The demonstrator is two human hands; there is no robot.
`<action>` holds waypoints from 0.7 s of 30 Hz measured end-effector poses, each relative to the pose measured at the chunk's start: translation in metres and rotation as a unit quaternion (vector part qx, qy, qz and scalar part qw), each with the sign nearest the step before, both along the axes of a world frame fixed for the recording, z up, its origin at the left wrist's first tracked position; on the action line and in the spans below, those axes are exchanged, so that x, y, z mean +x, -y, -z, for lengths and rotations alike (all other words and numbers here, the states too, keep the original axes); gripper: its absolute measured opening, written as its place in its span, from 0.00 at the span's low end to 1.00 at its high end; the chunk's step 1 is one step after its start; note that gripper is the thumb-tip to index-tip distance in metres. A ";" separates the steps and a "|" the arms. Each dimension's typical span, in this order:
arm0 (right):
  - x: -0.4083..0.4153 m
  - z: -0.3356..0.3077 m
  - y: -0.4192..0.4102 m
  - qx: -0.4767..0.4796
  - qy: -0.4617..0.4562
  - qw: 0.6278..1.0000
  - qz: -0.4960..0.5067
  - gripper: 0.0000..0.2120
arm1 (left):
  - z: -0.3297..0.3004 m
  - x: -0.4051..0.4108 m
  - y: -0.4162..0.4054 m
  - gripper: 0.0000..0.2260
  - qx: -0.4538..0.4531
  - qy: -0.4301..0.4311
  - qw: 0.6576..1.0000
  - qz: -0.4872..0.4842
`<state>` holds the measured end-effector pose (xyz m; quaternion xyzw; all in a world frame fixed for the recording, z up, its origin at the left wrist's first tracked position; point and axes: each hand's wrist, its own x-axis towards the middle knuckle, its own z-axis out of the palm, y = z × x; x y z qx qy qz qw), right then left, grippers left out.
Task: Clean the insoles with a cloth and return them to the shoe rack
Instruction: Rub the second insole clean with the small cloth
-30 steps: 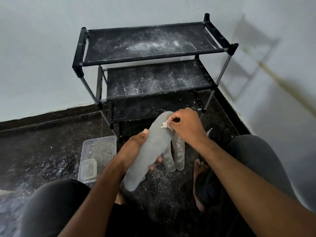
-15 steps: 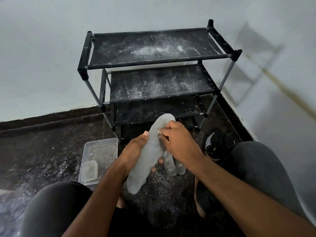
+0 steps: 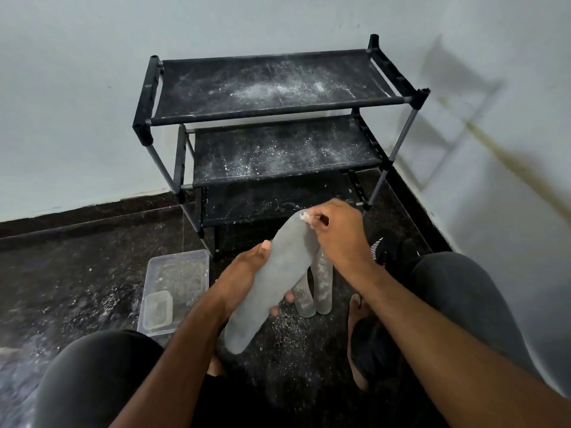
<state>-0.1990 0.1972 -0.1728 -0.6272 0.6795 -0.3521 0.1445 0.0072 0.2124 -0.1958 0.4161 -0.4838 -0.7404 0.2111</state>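
The left hand (image 3: 244, 274) has its grip wrapped round the middle of a grey insole (image 3: 278, 279), thumb on the near face and fingertips showing at the far edge, holding it tilted with the toe end up and away; at that upper end the right hand (image 3: 336, 233) pinches a small whitish cloth (image 3: 306, 217) against the insole's tip, fingers curled tight on it; just below and behind the right grip, two more insoles (image 3: 315, 291) lean side by side on the dark floor (image 3: 77, 273), dusted with white specks; beyond both grips stands the black shoe rack (image 3: 272, 109), its shelves powdered white; to the left of the left grip lies a clear plastic container (image 3: 176, 285) on the floor.
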 end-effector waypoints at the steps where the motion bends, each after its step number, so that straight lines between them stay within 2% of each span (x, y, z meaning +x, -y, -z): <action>1: 0.007 0.000 -0.005 0.002 -0.007 0.999 -0.038 0.05 | -0.001 0.000 0.000 0.25 0.000 0.000 1.000 -0.001; 4: 0.023 0.003 -0.016 -0.007 -0.019 0.990 -0.141 0.05 | -0.002 0.000 -0.001 0.24 -0.001 0.004 1.000 -0.010; 8: 0.002 0.000 0.003 -0.013 0.015 1.000 -0.020 0.08 | -0.003 0.000 -0.002 0.23 0.025 -0.011 1.000 -0.004; 11: 0.002 0.001 0.003 -0.005 -0.001 0.999 -0.034 0.12 | -0.008 0.000 -0.004 0.23 0.024 -0.006 1.000 -0.007; 16: -0.004 -0.002 0.003 -0.007 0.023 1.000 -0.014 0.07 | -0.010 -0.001 -0.004 0.23 0.041 -0.016 0.999 -0.004; 18: -0.001 -0.001 0.000 -0.007 0.015 0.999 -0.039 0.05 | -0.007 -0.001 -0.004 0.22 0.038 -0.007 0.999 -0.004; 21: 0.018 0.005 -0.012 0.006 -0.031 0.992 -0.125 0.07 | -0.005 0.001 -0.003 0.21 0.027 0.003 1.000 -0.009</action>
